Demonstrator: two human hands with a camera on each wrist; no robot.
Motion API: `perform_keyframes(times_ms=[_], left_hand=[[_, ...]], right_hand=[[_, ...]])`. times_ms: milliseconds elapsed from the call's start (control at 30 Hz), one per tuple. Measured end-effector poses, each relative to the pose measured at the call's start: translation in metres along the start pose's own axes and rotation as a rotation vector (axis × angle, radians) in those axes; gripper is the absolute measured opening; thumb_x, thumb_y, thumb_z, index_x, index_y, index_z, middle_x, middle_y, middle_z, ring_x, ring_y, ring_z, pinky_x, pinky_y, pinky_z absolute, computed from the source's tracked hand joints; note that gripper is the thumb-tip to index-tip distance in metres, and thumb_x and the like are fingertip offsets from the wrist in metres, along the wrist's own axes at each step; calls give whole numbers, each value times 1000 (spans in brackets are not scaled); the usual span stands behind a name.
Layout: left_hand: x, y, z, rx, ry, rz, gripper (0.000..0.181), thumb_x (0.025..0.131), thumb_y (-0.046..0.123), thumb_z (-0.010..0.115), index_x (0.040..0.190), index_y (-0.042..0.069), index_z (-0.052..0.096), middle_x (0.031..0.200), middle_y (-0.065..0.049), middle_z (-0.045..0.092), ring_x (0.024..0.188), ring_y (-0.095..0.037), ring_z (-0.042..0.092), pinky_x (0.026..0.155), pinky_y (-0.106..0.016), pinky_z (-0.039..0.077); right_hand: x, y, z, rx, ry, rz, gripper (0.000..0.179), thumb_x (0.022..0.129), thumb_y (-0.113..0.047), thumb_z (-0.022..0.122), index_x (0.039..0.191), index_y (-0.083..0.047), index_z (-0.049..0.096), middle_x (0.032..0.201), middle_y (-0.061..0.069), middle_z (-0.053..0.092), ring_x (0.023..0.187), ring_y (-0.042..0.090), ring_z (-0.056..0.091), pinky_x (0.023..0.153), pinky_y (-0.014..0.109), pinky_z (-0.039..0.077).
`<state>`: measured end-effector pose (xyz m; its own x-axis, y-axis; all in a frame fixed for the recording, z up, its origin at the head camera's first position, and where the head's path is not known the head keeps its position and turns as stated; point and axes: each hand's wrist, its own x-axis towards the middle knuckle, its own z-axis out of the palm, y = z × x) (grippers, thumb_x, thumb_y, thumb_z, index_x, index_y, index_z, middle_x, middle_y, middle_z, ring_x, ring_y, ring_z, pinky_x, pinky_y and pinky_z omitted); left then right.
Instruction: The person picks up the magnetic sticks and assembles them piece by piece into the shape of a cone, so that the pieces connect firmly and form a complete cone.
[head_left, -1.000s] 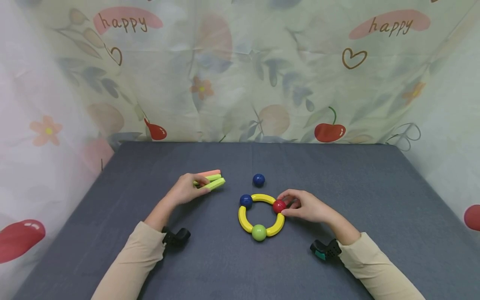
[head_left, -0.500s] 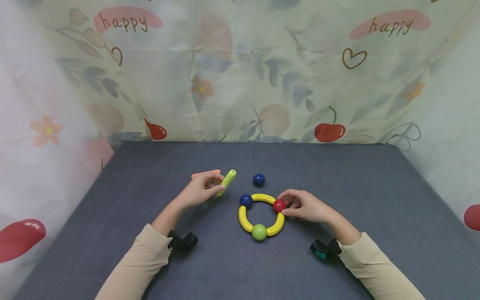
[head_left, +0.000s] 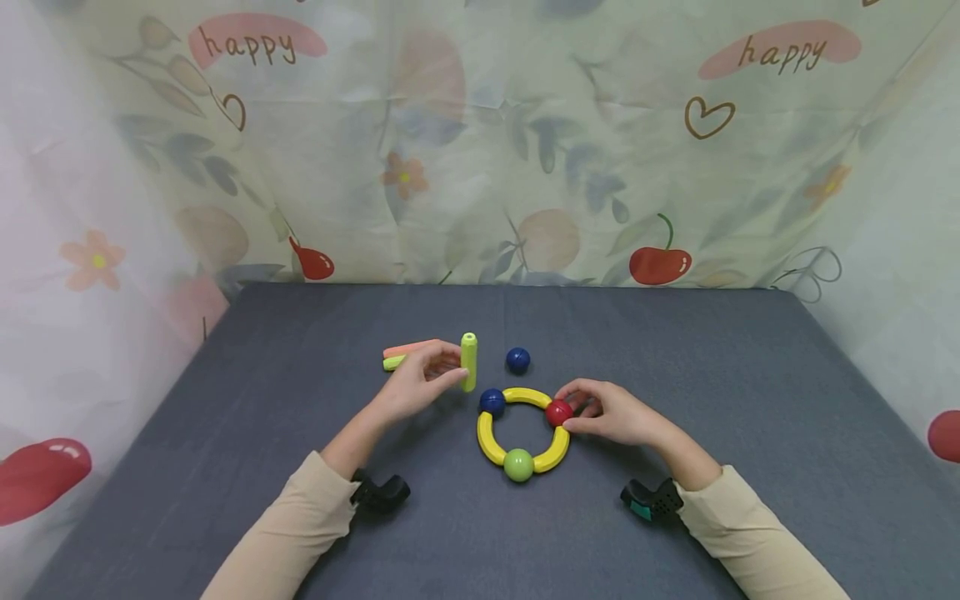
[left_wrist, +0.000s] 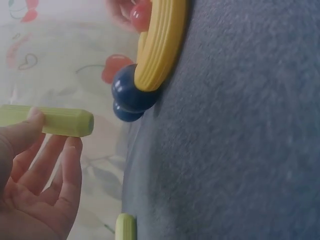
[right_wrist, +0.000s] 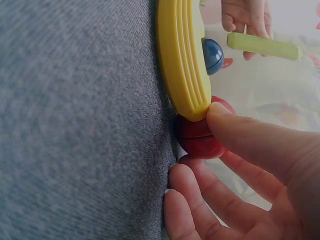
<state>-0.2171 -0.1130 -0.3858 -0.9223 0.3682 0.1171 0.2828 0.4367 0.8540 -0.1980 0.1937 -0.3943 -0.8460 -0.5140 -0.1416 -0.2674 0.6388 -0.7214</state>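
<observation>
On a clock face centred on the yellow-armed ring, 12 toward the curtain, the left hand now pinches a green rod upright above the table near 11 o'clock, turned up from its earlier slant; the pick-up step therefore appears complete. The right hand grips the ring's red ball at 2 o'clock. Clearance shows between rod and loose blue ball at 12 o'clock, with the table's far edge well beyond.
</observation>
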Motion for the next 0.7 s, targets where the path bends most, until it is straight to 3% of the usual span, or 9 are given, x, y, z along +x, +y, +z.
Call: perform_keyframes(times_ms=[400, 700], left_hand=[[1, 0, 13, -55, 5, 5, 32, 86, 19, 67, 115, 9, 63, 109, -10, 68, 100, -22, 65, 83, -32, 52], [2, 1, 19, -103, -19, 28, 33, 84, 15, 69, 115, 6, 64, 109, -14, 68, 100, -25, 66, 83, -32, 52]], right_hand=[[-1, 0, 1, 7, -1, -3, 35, 85, -19, 68, 116, -7, 57, 102, 13, 62, 80, 15, 60, 69, 24, 49], [-1, 0, 0, 7, -1, -4, 35, 85, -19, 68, 117, -6, 57, 102, 13, 62, 79, 15, 60, 69, 24, 49]])
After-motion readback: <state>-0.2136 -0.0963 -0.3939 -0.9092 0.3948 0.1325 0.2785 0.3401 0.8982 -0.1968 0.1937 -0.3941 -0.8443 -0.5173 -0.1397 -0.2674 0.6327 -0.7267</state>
